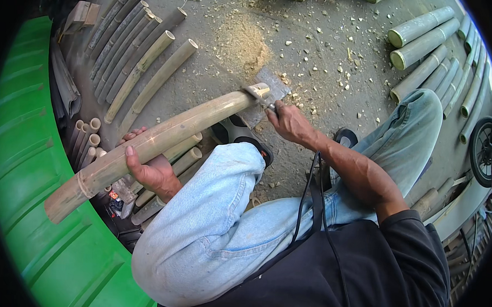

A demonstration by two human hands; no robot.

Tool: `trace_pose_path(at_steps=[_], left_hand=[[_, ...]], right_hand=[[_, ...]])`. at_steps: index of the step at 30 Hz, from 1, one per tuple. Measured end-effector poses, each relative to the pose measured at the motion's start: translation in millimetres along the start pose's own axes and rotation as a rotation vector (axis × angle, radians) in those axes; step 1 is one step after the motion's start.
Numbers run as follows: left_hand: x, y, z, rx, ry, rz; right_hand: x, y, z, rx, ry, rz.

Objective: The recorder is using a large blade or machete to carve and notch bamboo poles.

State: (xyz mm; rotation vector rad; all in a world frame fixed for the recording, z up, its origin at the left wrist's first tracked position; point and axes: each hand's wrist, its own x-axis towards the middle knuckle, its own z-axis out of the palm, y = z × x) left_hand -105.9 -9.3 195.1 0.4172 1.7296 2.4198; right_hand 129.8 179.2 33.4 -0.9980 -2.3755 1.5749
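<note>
While left hand [153, 170] grips bamboo pole [153, 141], right hand [289, 122] clasps cleaver [266, 94]; sawdust-strewn concrete floor [328, 42].

Soft, even daylight fills the scene, brightest on the floor [316, 52] at top and nearly shadowless. Focus is sharp in the middle. Fisheye bending curves the edges, and a black rim cuts the corners.

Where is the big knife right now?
In the head view, the knife is centre-top, in the right hand, its blade against the far end of the bamboo pole.
</note>
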Motion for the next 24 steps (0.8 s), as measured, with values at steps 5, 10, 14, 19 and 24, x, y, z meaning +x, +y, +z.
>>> trace_pose_path(at_steps=[5,10,14,19,24], left_hand=[[8.1,-9.1,-2.3,0.009,-0.058,0.035],[8.2,-5.7,3.2,-0.031,-0.159,0.055],[9.6,-6.0,-2.9,0.010,-0.230,0.088],[8.3,-5.9,4.8,-0.016,-0.231,0.075],[15.2,-10.3,-13.7,-0.022,-0.389,0.088]], right_hand=[[9.0,21.7,-2.6,-0.064,-0.062,0.051],[1.4,7.8,-4.5,0.026,-0.067,-0.035],[6.7,-1.4,-4.9,-0.059,-0.076,0.005],[6.2,25.5,-15.1,-0.052,-0.082,0.007],[5.0,-4.9,-12.7,-0.127,-0.178,-0.049]])
